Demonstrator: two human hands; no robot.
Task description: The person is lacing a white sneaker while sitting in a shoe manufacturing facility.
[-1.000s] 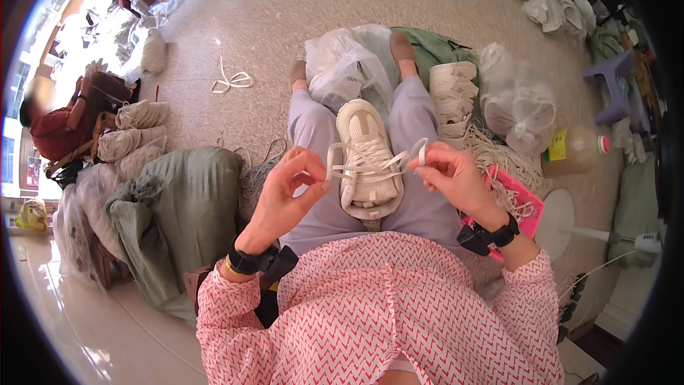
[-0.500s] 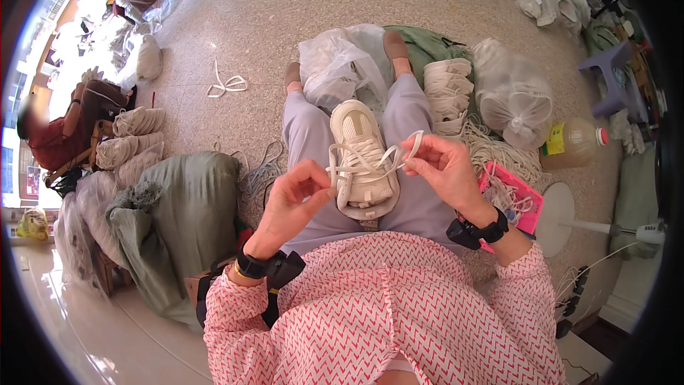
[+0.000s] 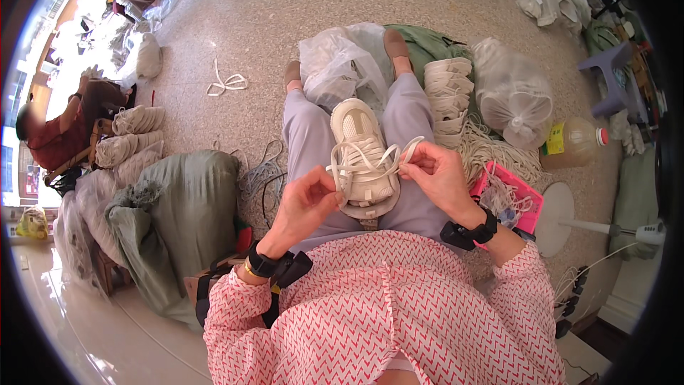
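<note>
A cream sneaker [image 3: 356, 125] rests on my lap between my thighs, its toe pointing away from me. White shoelaces [image 3: 362, 160] run across its tongue, with a loop standing out on either side. My left hand [image 3: 311, 202] pinches the lace at the shoe's left side, near the collar. On the right, my right hand [image 3: 434, 171] grips the other lace end between thumb and fingers, and a loop of it rises above the fingertips. Both hands are close to the shoe's opening.
Stacked cream shoes [image 3: 449, 93] and a pile of laces [image 3: 499, 151] lie to my right, beside a pink basket [image 3: 529, 219] and a large bottle [image 3: 570, 144]. A green sack [image 3: 189, 207] stands at my left. Another person [image 3: 60, 128] sits at far left.
My right hand has shifted slightly left and down, closer to the shoe. My left hand has moved a little right and down. Both still hold the laces.
</note>
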